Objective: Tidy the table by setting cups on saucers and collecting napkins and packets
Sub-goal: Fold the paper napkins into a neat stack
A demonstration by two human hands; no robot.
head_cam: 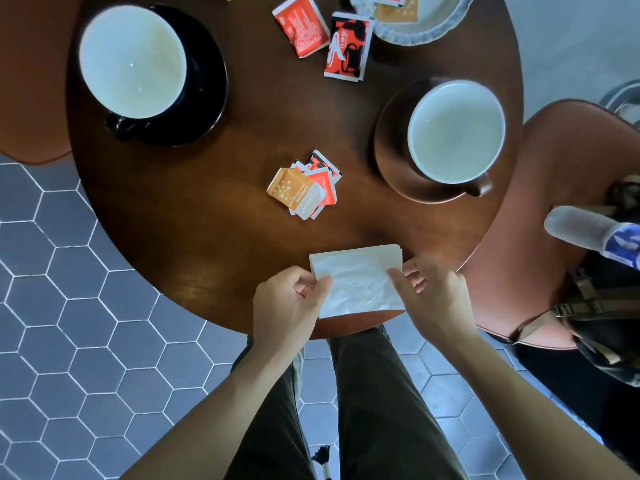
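A stack of white napkins (358, 280) is held over the near edge of the round wooden table (207, 209). My left hand (287, 303) pinches its left side and my right hand (433, 292) pinches its right side. A black cup (133, 62) stands on a black saucer (211, 74) at the far left. A brown cup (455, 131) stands on a brown saucer (391, 150) at the right. A small pile of packets (303, 188) lies mid-table. Two loose packets, an orange one (301, 26) and a red-black one (348, 46), lie farther back.
A white scalloped plate (436, 26) at the far edge holds more packets. A brown chair (540, 188) with a bag (609, 317) on it stands to the right; another chair edge shows at the far left. Grey hexagon floor tiles lie below.
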